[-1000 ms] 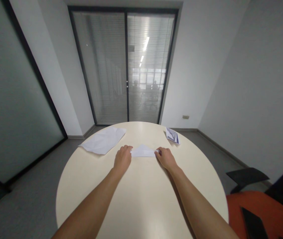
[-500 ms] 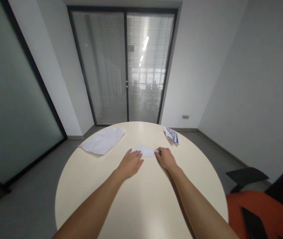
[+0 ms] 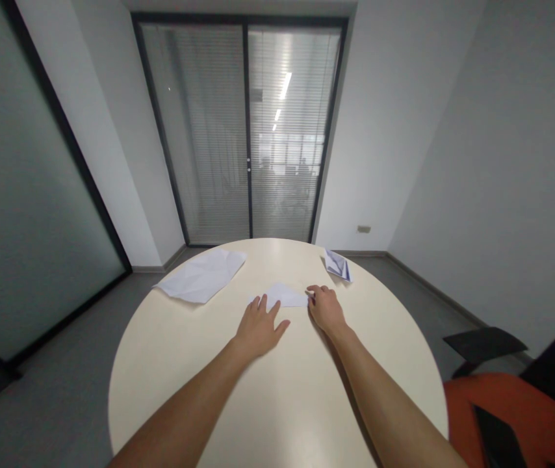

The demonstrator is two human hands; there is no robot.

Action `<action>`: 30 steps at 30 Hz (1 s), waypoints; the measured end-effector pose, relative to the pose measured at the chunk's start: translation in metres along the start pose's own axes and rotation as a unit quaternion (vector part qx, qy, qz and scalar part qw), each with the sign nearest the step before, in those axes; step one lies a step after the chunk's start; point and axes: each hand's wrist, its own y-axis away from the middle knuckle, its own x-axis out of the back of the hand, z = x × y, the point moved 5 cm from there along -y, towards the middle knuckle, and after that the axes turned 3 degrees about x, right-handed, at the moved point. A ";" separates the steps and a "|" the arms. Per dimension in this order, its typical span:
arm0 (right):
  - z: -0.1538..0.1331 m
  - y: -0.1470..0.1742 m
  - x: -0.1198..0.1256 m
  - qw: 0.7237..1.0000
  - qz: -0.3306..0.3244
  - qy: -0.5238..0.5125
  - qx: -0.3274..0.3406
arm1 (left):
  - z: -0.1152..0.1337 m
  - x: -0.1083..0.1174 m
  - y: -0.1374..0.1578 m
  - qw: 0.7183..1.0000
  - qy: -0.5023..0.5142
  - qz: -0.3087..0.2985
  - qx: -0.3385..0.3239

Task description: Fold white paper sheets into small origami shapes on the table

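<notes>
A small folded piece of white paper [image 3: 283,294], roughly triangular, lies flat near the middle of the table. My left hand [image 3: 258,328] is open, palm down, its fingers spread and their tips resting on the paper's left part. At the opposite corner, my right hand [image 3: 325,311] has its fingers curled in and closed on the paper's right end. That corner is partly hidden by the fingers.
The round cream table [image 3: 277,403] carries a large creased white sheet [image 3: 202,276] at back left and a folded paper with dark markings [image 3: 337,265] at back right. An orange chair [image 3: 526,416] with black armrests stands at the right.
My left hand has shifted slightly toward me and its fingers have spread, thumb outward. My right hand has moved a little to the right, uncovering more of the paper's right side.
</notes>
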 end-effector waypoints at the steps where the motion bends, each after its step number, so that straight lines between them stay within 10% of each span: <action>1: -0.003 0.000 0.003 1.000 0.012 0.007 0.007 | 0.000 0.000 0.000 1.000 0.004 0.001 0.000; 9: -0.068 0.027 -0.016 0.948 -0.124 -0.133 0.260 | -0.002 0.001 0.000 1.000 0.026 -0.010 0.007; 14: -0.058 0.029 -0.032 0.955 -0.207 -0.108 0.182 | -0.003 -0.002 0.000 0.999 0.041 -0.022 0.019; 30: -0.022 0.015 -0.015 0.984 -0.148 -0.023 0.098 | -0.016 0.005 -0.010 0.999 0.040 0.006 0.019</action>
